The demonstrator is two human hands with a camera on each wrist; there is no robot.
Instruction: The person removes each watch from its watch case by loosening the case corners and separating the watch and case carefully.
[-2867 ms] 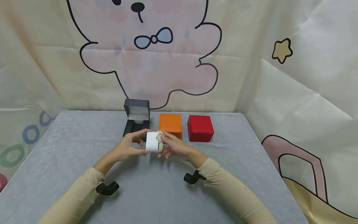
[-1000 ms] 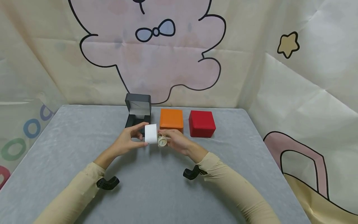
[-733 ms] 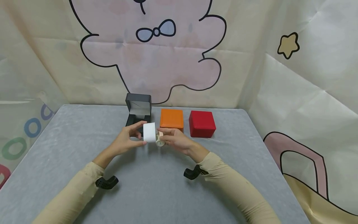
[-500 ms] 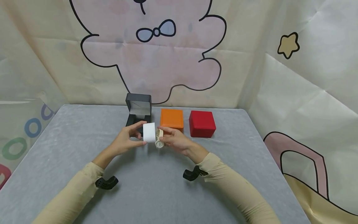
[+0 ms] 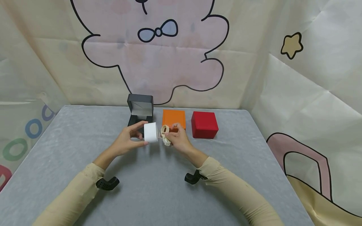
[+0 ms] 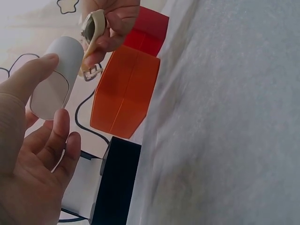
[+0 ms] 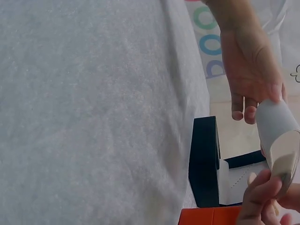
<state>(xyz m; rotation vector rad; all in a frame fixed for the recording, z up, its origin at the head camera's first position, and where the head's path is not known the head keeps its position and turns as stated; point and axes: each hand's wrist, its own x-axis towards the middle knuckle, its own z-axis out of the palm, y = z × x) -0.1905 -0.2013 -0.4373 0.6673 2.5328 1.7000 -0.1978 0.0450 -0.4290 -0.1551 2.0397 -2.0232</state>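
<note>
In the head view my left hand [image 5: 140, 134] grips a white oval cushion [image 5: 150, 132] between thumb and fingers, just above the grey table [image 5: 70, 150]. My right hand [image 5: 172, 137] pinches a cream strap watch [image 5: 165, 133] a little to the right of the cushion, apart from it. The left wrist view shows the cushion [image 6: 56, 77] against my thumb and the watch [image 6: 93, 28] in the other hand's fingers. In the right wrist view the cushion [image 7: 279, 136] appears end-on.
Behind the hands stand an open black box [image 5: 139, 113] with its lid up, a shut orange box [image 5: 173, 118] and a shut red box [image 5: 204, 125] in a row. Printed cloth walls close in the back and right sides.
The watch, earlier wrapped round the white cushion, has come off it. My right hand has drawn it a short way right, and my left hand keeps the cushion.
</note>
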